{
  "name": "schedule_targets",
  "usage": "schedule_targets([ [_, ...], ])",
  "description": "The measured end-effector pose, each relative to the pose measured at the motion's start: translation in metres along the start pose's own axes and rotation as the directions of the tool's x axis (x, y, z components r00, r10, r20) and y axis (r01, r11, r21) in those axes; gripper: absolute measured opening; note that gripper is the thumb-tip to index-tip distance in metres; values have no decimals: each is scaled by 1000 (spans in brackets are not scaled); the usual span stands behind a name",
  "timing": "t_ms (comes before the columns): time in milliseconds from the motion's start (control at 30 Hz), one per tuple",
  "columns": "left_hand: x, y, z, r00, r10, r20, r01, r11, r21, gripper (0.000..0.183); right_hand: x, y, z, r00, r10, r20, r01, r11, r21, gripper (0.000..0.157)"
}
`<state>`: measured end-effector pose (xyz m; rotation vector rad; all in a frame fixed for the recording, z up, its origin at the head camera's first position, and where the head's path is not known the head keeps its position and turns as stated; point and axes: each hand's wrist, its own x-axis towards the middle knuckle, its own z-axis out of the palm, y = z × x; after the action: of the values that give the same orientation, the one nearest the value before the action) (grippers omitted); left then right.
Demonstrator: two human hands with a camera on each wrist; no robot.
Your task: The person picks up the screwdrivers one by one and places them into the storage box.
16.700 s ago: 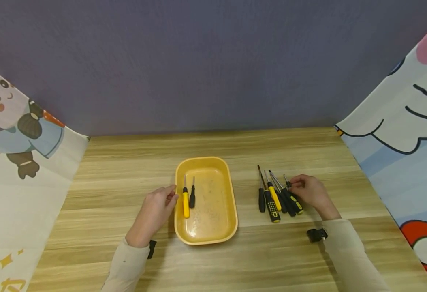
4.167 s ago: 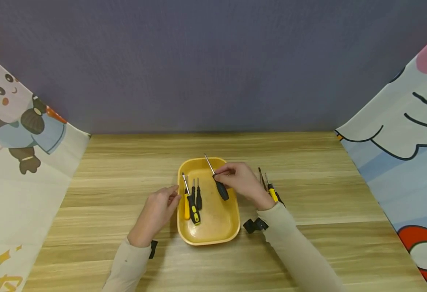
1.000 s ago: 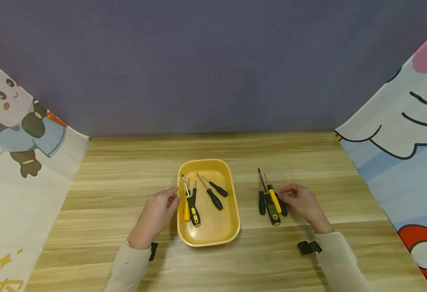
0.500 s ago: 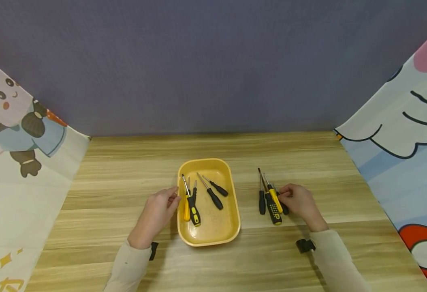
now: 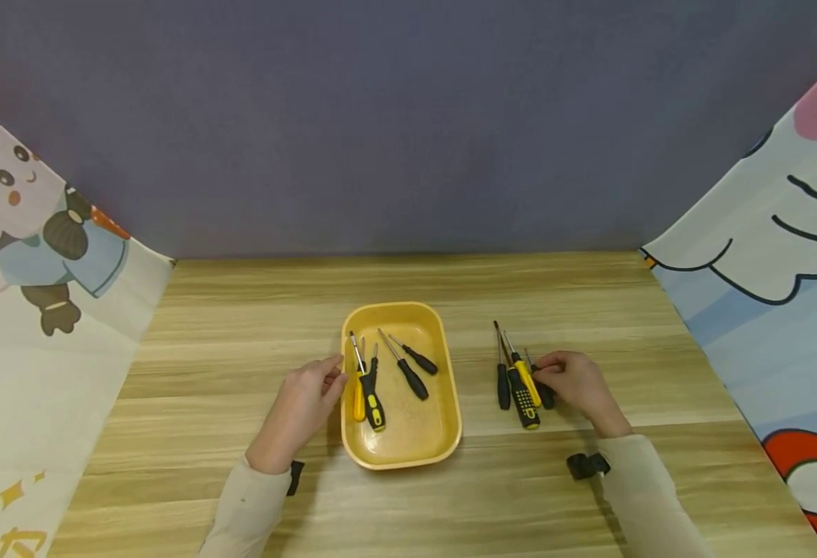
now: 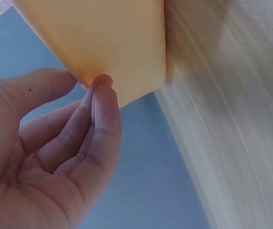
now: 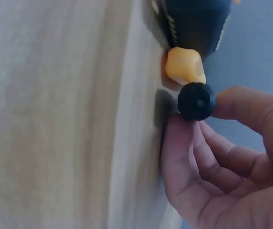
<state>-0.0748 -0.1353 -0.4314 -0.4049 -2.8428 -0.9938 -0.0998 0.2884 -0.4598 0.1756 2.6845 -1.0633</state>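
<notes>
At the left side of the yellow tray point(image 5: 408, 464), my left hand point(image 5: 300, 403) pinches the rim between thumb and fingers; the left wrist view shows this grip on the tray wall point(image 6: 127, 38). My right hand point(image 5: 581, 385) is at the small pile on the right. Its thumb and fingers pinch a black screwdriver point(image 7: 196, 101) by the handle, close to the table. Beside it lie a yellow screwdriver point(image 5: 529, 386), a thick black-and-yellow screwdriver point(image 5: 524, 404) and a slim black screwdriver point(image 5: 503, 389). The fingers partly cover the pinched screwdriver in the head view.
Inside the tray lie several screwdrivers, among them a black-and-yellow one point(image 5: 372, 407), a yellow-handled one point(image 5: 359, 404) and two black ones on the right. A grey-blue panel point(image 5: 408, 132) stands behind the wooden table point(image 5: 241, 310), with printed panels at both sides.
Over the longer span, several screwdrivers have moved from the pile into the tray. In the last second, my right hand has taken hold of a black screwdriver and shifted it slightly from the yellow one.
</notes>
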Motion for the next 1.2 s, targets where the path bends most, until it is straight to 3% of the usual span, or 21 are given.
schedule_targets([
  [133, 1, 1, 0, 1000, -5, 7, 5, 1000, 3, 35, 0, 1, -2, 1000, 16, 18, -17, 996, 88, 25],
  [267, 1, 1, 0, 1000, 0, 6, 0, 1000, 3, 34, 0, -4, -5, 1000, -21, 19, 17, 983, 182, 29],
  [500, 0, 0, -1, 1000, 10, 0, -10, 1000, -10, 34, 2, -26, -4, 992, -103, 78, 63, 911, 407, 34],
  [767, 0, 0, 0, 1000, 3, 2, -3, 1000, -12, 34, 10, -68, 9, 977, -164, 134, 92, 898, 430, 31],
  [1200, 0, 0, -1, 1000, -10, 11, 10, 1000, -13, 34, 22, -157, 48, 952, -264, 156, 166, 871, 462, 22],
])
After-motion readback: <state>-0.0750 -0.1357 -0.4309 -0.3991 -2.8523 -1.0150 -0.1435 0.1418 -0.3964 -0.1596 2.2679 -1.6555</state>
